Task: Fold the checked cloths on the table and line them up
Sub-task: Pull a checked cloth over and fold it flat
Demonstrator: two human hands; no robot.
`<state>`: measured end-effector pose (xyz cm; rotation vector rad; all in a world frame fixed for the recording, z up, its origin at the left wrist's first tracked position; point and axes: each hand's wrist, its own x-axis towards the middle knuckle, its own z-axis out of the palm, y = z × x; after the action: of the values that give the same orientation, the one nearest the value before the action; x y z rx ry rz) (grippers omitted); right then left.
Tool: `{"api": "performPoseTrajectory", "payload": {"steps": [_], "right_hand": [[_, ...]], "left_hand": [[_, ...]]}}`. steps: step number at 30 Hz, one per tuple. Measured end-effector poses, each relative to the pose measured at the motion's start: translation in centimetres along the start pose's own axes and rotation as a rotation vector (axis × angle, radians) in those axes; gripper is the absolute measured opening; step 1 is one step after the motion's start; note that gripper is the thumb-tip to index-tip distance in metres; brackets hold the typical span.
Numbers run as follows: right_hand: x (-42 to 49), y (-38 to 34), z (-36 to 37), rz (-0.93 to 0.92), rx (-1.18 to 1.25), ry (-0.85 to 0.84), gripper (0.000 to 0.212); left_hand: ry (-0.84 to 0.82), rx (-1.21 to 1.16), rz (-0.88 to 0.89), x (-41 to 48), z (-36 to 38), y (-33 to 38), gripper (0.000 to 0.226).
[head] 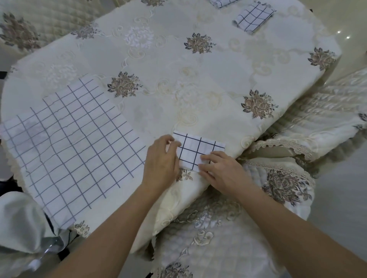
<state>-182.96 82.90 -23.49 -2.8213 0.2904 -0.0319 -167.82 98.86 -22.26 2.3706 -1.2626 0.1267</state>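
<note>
Checked cloths lie on a round table draped in a cream tablecloth (198,83) embroidered with brown flower clusters. The view looks down from the person's head at both bare forearms reaching forward.

Near the table's front edge, a small folded cloth (195,149) sits as a neat white rectangle with dark grid lines. Both hands are on it. The left hand (161,160) rests on its left end, fingers curled, with the fingertips seeming to pinch the upper left corner. The right hand (220,168) lies flat over the lower right corner, fingers extended and pressing down, not wrapped around anything.

To the left, just beside the left hand, a large cloth (73,144) is spread open and flat, white with a thin grey-blue grid. It reaches from the left edge of the table nearly to the folded piece.

At the far side of the table, well apart from the hands, a second folded cloth (253,17) rests tilted. Beyond it, at the top edge of the view, a corner of a third checked cloth (220,2) is only partly visible.

Padded chairs with matching cream quilted covers stand around the table; one chair (218,238) is directly below the hands. A pale fabric bundle (19,222) sits at lower left; I cannot tell what it is.
</note>
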Motion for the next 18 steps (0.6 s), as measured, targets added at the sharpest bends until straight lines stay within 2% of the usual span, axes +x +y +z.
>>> {"api": "performPoseTrajectory", "payload": {"steps": [6, 8, 12, 15, 16, 18], "right_hand": [[0.0, 0.1, 0.3, -0.008, -0.007, 0.017, 0.039], [0.0, 0.1, 0.1, -0.009, -0.022, 0.043, 0.04], [0.3, -0.3, 0.1, 0.026, 0.0, 0.084, 0.039], [1.5, -1.1, 0.4, 0.129, 0.076, 0.293, 0.029], [2.4, -1.6, 0.6, 0.181, 0.101, 0.343, 0.032], [4.7, -3.4, 1.1, 0.271, 0.152, 0.342, 0.046]], "left_hand": [[-0.403, 0.191, 0.247, 5.5, 4.3, 0.7, 0.055], [-0.476, 0.235, 0.279, 5.2, 5.3, 0.2, 0.059], [-0.487, 0.244, 0.281, 4.1, 5.9, -0.5, 0.06], [-0.461, 0.228, 0.288, 3.7, 6.1, -0.7, 0.061], [-0.458, 0.217, 0.287, 3.7, 6.2, -0.7, 0.063], [-0.463, 0.226, 0.292, 3.6, 6.1, -0.6, 0.069]]}}
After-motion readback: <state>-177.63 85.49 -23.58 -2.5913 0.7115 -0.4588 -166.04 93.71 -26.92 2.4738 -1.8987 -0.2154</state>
